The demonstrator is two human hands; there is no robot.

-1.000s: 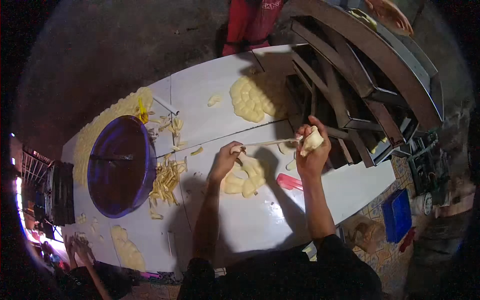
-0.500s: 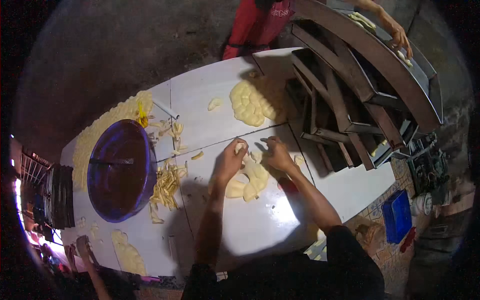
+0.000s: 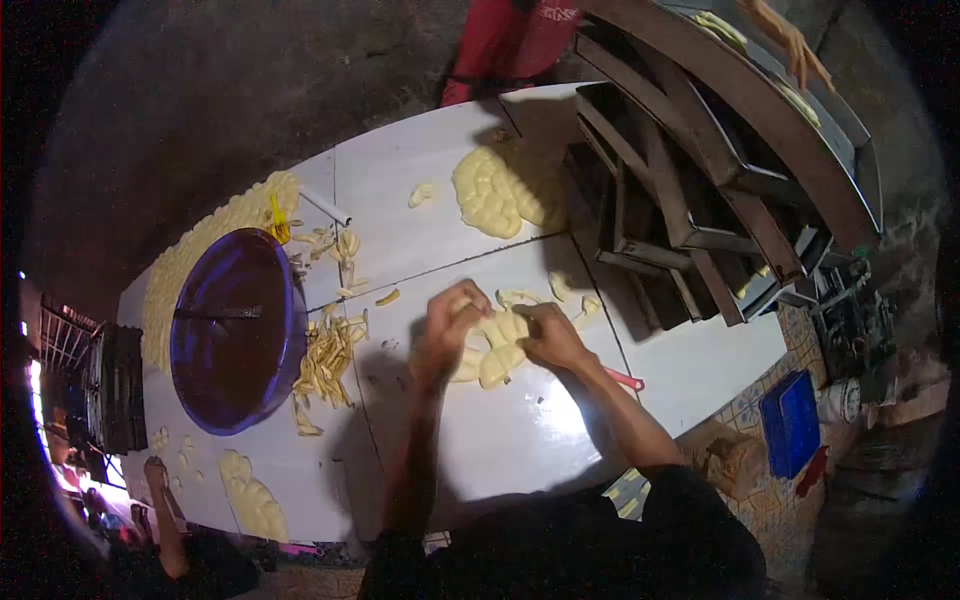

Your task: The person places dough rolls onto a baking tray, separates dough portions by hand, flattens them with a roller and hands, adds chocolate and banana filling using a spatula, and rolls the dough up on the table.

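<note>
Pale yellow dough (image 3: 493, 362) lies in soft lumps on the white table between my hands. My left hand (image 3: 450, 325) is closed at its left edge, fingers curled against the dough. Opposite it, my right hand (image 3: 553, 338) grips the dough's right side between thumb and fingers. Small dough scraps (image 3: 560, 287) lie just beyond my right hand. A red handle (image 3: 625, 379) sticks out beside my right forearm; the rest of that tool is hidden.
A purple tub (image 3: 236, 415) stands left, beside yellowish-brown strips (image 3: 327, 362). Many dough pieces (image 3: 205, 235) line the far left edge. A larger dough mass (image 3: 490, 195) lies ahead. Stacked metal trays (image 3: 700, 190) rise at right, with another person's hand (image 3: 793, 50) above.
Both hands have closed in on the dough, my right hand going from outstretched fingers to a grip. The red handle has come into sight. The co-worker's hand has lifted off the tray.
</note>
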